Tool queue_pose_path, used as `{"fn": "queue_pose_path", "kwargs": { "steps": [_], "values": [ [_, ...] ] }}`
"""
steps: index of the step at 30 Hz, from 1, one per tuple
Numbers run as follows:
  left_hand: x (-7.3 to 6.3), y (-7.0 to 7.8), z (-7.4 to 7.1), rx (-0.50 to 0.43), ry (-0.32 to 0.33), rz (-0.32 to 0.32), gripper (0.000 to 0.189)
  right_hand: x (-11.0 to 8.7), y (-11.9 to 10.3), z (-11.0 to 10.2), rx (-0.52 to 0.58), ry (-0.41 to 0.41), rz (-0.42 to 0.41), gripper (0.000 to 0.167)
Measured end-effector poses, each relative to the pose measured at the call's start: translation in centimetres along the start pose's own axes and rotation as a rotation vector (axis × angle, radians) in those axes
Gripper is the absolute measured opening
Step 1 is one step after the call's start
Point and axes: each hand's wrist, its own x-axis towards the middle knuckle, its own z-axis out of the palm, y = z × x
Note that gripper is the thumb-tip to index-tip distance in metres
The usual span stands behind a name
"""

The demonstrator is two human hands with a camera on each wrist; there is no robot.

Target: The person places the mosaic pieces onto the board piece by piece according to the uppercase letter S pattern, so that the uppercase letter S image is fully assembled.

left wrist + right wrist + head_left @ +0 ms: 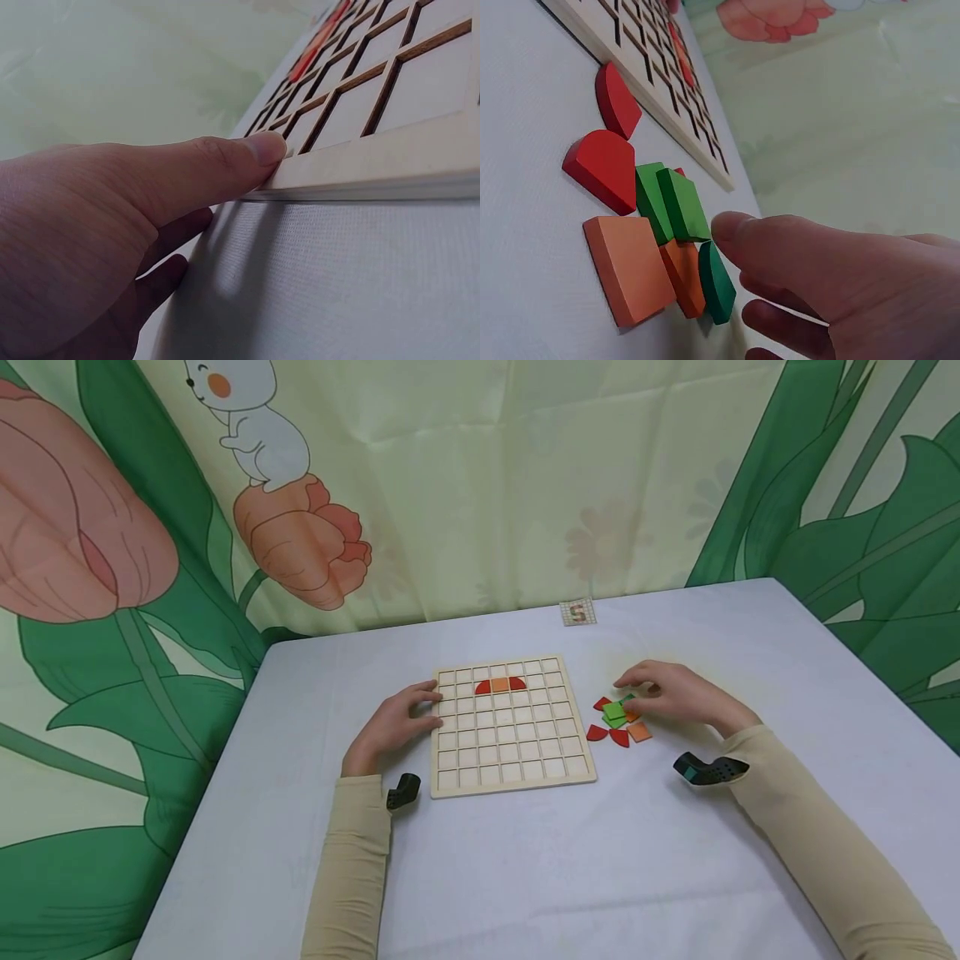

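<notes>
My left hand (390, 722) touches the left edge of a wooden grid board (513, 786) with its fingertips; its thumb (217, 161) lies against the rim. In an upper row of the board sit an orange square (500, 685) and two red rounded pieces, one on either side. Right of the board, my right hand (678, 693) hovers over a small pile, fingers loosely bent and holding nothing. Its thumb tip is right beside a light green square (682, 204) and a dark green rounded piece (717, 285). Orange squares (634, 266) and red rounded pieces (604, 169) lie around them.
A small card (577, 612) with a grid and a red figure lies near the table's far edge. Behind the white-covered table (487, 868) hangs a printed curtain (480, 485). A black wrist device (708, 769) sits by the right cuff, another (403, 792) by the left.
</notes>
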Motion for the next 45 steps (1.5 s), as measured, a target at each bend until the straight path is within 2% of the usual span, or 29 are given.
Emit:
{"fn": "queue_pose_path", "kwargs": {
  "steps": [6,11,18,30,45],
  "values": [
    [0.0,0.0,0.0,0.011,-0.001,-0.001,0.046,0.0,-0.1,0.9,0.005,-0.026,-0.049,0.037],
    [0.0,0.1,-0.1,0.01,-0.005,-0.001,0.047,0.4,-0.4,1.4,0.002,-0.023,-0.07,0.031],
    [0.0,0.2,-0.2,0.013,-0.002,-0.005,0.047,1.0,-0.3,1.8,0.02,-0.003,-0.001,0.026],
    [-0.1,0.1,-0.1,0.0,-0.008,-0.009,0.047,1.3,-0.5,2.1,0.016,0.038,0.046,0.036],
    [0.0,0.0,0.0,0.007,-0.007,-0.009,0.046,1.5,-0.4,2.3,-0.007,0.11,0.1,0.038]
  ]
}}
